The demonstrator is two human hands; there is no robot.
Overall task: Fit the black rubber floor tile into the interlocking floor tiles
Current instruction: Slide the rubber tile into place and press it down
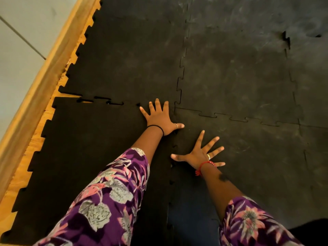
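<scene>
We pressed the black rubber floor tile [92,148] flat — left hand [160,118] and right hand [201,153], fingers spread (top seam's left end still gapped); next, pressing there.

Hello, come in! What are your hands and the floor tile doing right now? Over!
Left hand flat on black tile, right hand flat on neighbour tile. Far seam still gapped at left. Nothing in the way.

The floor tile [92,148] lies at the near left, beside the wooden floor edge [35,96]. Laid interlocking tiles [230,77] adjoin it behind and to the right. Both hands rest flat: left hand [160,119] on its far right corner, right hand [202,153] on the neighbouring tile.
</scene>
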